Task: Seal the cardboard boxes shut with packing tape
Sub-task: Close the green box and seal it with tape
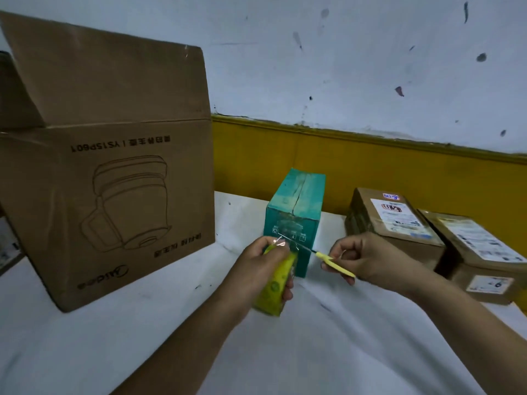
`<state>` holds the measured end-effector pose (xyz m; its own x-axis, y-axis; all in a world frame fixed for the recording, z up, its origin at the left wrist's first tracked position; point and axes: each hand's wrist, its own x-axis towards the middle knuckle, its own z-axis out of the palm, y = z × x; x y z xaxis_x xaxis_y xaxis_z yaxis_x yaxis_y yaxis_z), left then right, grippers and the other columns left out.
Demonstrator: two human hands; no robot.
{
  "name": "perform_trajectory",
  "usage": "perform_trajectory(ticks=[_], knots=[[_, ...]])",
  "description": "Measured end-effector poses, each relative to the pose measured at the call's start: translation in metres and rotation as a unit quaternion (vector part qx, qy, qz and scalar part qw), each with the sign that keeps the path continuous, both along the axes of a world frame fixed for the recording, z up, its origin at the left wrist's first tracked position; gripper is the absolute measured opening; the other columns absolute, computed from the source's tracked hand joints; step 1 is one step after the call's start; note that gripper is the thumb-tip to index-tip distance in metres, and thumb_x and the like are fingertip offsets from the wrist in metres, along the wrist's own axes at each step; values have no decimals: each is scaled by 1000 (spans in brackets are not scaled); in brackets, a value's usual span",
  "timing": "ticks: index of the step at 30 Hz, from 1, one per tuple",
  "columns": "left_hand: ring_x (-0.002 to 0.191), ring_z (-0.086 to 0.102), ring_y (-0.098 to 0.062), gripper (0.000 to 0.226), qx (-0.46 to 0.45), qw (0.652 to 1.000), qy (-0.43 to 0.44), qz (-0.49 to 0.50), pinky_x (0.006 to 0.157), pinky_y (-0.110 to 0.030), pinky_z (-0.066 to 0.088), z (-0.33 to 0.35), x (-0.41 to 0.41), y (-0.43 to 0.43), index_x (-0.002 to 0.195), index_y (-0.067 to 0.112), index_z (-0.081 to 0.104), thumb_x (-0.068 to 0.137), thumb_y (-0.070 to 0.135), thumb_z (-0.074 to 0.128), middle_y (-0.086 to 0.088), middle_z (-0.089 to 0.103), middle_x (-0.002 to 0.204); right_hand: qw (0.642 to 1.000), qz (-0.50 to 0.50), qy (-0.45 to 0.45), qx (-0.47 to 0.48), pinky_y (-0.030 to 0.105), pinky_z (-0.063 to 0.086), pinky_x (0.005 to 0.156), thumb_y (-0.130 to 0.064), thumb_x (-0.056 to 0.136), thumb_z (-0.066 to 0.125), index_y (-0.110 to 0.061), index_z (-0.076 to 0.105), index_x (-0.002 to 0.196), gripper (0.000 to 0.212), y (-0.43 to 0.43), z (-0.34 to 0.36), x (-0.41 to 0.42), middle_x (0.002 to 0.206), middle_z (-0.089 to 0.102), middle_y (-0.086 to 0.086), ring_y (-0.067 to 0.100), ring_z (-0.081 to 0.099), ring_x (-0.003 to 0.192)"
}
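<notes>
A small teal box [296,201] stands on the white table [142,337] in the middle, a strip of clear tape running over its top seam and down its near face. My left hand [262,269] grips a yellow-green roll of packing tape [273,292] just in front of the box, with clear tape [281,242] stretched from it to the box. My right hand [368,258] holds a yellow-handled knife [333,260], its thin blade pointing left at the stretched tape.
A large brown cardboard box [114,201] with an open raised flap stands at the left. Two taped brown parcels [390,220] [479,252] with labels lie at the right. A yellow and white wall [370,172] runs behind the table.
</notes>
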<state>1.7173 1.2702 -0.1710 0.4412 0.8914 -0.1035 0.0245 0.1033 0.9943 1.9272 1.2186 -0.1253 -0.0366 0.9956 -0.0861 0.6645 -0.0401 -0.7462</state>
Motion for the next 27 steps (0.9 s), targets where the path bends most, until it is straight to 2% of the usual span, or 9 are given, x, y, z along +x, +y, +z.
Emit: perform_trajectory(ticks=[3, 5, 9, 11, 16, 18, 21, 23, 27], knots=[[72, 70, -18, 19, 12, 999, 42, 7, 79, -35, 61, 4, -7, 3, 105, 27, 68, 94, 42, 61, -3, 73, 79, 1000, -2, -1, -5, 24, 34, 48, -31, 90, 67, -29, 75, 80, 13, -9, -5, 0, 67, 69, 7, 19, 46, 61], [87, 71, -28, 21, 10, 997, 70, 15, 95, -47, 55, 9, -15, 5, 102, 27, 71, 91, 43, 65, -6, 75, 89, 999, 20, -33, -20, 26, 40, 52, -37, 91, 65, -31, 71, 85, 10, -19, -5, 2, 80, 69, 8, 14, 51, 66], [88, 69, -22, 19, 21, 992, 114, 54, 86, -32, 56, 19, -34, 13, 101, 22, 72, 92, 38, 65, -4, 74, 92, 967, 66, -243, 38, 27, 48, 64, -57, 90, 48, -28, 63, 89, 33, -42, -27, 14, 80, 62, -5, 9, 56, 71], [82, 68, -18, 19, 36, 992, 102, 72, 74, -24, 54, 27, -45, 11, 102, 20, 72, 95, 34, 62, -3, 73, 92, 929, 117, -350, 27, 33, 48, 73, -47, 93, 44, -22, 60, 95, 30, -49, -42, 11, 93, 60, 0, 17, 59, 83], [87, 71, -23, 20, 76, 992, 67, 79, 83, -41, 56, 40, -81, -13, 98, 32, 75, 83, 42, 65, 1, 75, 90, 843, 71, -532, -37, 26, 51, 85, -31, 96, 54, -18, 63, 120, 29, -42, -19, -48, 116, 63, 2, 19, 64, 103], [81, 68, -21, 14, 84, 992, 40, 90, 74, -33, 52, 44, -100, -26, 98, 30, 75, 89, 31, 64, -1, 74, 86, 872, 61, -486, 10, 24, 53, 80, -34, 98, 54, -24, 60, 125, 29, -36, -1, -79, 112, 63, -3, 14, 66, 95], [78, 68, -14, 15, 111, 986, 40, 114, 62, -23, 52, 50, -130, -55, 102, 26, 72, 90, 27, 64, -8, 74, 95, 972, 46, -172, 156, 15, 50, 59, -48, 94, 56, -31, 65, 109, 24, -26, 20, -131, 93, 67, -15, 1, 65, 63], [66, 65, -10, 20, 130, 982, 58, 123, 58, -23, 51, 51, -152, -79, 103, 25, 70, 84, 32, 65, -2, 73, 87, 981, 76, -9, 181, 13, 46, 52, -52, 85, 65, -28, 71, 92, 26, -24, 28, -175, 75, 71, -11, 0, 65, 58], [53, 60, -20, 11, 101, 980, 52, 164, 47, -25, 50, 42, -202, -130, 107, 15, 62, 96, 18, 62, -11, 69, 76, 973, 110, 50, 194, 16, 46, 53, -40, 80, 77, -18, 73, 71, 24, -33, 11, -251, 58, 68, -6, 2, 63, 54]])
